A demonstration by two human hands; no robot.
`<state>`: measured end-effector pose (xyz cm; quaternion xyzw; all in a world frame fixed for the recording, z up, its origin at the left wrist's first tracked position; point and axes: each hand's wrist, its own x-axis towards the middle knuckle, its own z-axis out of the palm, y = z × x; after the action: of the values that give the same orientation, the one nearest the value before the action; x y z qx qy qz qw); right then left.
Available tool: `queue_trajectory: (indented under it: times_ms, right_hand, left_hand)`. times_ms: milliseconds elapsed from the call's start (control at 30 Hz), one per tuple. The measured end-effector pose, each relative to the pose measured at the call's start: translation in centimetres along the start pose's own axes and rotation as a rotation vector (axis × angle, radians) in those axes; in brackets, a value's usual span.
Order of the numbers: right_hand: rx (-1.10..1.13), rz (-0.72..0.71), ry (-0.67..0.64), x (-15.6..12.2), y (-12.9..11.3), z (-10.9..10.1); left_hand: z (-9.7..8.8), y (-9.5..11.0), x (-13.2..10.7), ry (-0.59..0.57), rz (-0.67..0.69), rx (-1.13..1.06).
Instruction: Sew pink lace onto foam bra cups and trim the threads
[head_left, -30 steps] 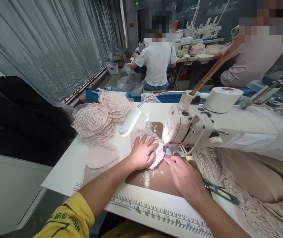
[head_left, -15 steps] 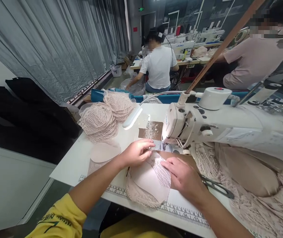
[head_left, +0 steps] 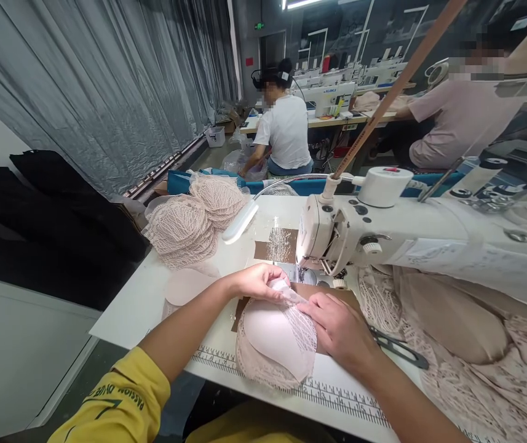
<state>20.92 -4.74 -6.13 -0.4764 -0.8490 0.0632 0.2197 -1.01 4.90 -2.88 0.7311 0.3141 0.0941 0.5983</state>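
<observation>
Underneath, the bra cup (head_left: 275, 335) shows smooth pale padding.

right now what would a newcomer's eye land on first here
First, the two hands at the table's near edge: the left hand and right hand hold a pale lace-edged cup just in front of the white sewing machine. Next, the stack of lace cups at the table's far left. Beyond them, two other people sit at machines in the background.
</observation>
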Motion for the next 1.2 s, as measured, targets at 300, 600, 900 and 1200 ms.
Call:
queue_trajectory:
  times_ms: [300,600,900,1200]
  right_hand:
    - [0.03,-0.001,0.01,0.1,0.0,0.0]
    - [0.05,-0.02,0.023,0.0,0.3,0.1]
    - [-0.143,0.062,0.048,0.0,0.5,0.1]
    - [-0.249,0.1,0.047,0.2,0.2,0.4]
  left_hand:
    - [-1.6,0.1,-1.0,0.23,0.039,-0.018]
    - [2.5,2.4,-3.2,0.458,0.227,0.526]
    - [4.9,1.2,-0.7,0.24,0.318,0.899]
    - [4.4,1.3,-0.2,0.268,0.249,0.976]
